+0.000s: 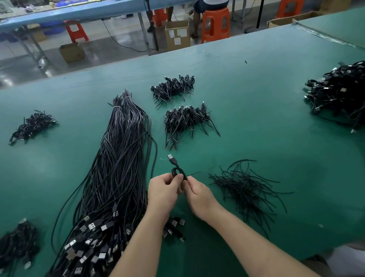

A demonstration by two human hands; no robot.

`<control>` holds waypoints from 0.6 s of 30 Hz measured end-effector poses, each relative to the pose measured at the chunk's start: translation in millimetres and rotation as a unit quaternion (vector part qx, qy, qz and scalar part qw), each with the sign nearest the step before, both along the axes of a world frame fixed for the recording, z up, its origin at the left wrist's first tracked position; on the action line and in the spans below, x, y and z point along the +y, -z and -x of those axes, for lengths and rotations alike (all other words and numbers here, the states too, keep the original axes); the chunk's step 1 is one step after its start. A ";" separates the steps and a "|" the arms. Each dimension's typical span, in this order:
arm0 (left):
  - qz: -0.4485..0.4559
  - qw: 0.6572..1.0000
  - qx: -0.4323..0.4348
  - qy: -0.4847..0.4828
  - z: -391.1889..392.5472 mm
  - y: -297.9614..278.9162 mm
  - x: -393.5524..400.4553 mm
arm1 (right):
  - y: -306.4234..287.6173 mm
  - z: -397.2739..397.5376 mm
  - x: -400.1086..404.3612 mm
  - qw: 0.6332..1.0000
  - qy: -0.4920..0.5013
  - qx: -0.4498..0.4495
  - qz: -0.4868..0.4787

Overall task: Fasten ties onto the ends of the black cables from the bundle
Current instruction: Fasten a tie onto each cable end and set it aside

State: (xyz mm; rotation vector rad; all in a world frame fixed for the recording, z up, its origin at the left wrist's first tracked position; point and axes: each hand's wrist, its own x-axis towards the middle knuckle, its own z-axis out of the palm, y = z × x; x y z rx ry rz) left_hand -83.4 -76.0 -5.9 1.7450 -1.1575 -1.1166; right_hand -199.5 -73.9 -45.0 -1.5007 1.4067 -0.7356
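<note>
Both hands meet just above the green table [254, 111], a bit in front of the big bundle [115, 181] of long black cables. The left hand [164, 192] grips a small coiled loop of one cable [177, 170], its USB plug sticking up and away. The right hand [199, 197] pinches a thin black tie [192, 174] right at that loop, the tie's tail poking out to the right. A loose heap of ties [245, 188] lies just right of the hands. Little piles of already-tied cables [185, 120] sit farther back, plus a bigger heap [350, 92] at the far right.
</note>
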 end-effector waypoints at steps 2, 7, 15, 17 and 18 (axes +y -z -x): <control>-0.007 0.999 0.029 0.023 -5.1 -0.3 2.6 | 0.3 0.3 0.0 1.000 0.003 -0.003 -0.003; -0.015 0.999 0.035 0.030 -11.6 0.6 5.7 | 1.9 -3.2 1.1 1.000 0.011 -0.012 -0.005; -0.017 0.999 0.023 -0.040 -3.0 2.5 8.9 | -0.2 -4.9 2.5 1.000 0.022 -0.008 0.001; -0.018 0.999 0.004 -0.037 -3.8 3.1 8.5 | -0.5 -5.6 2.5 1.000 0.026 -0.005 0.001; -0.019 0.999 -0.011 -0.033 -4.3 3.0 8.0 | -0.5 -5.8 2.4 1.000 0.026 -0.001 0.000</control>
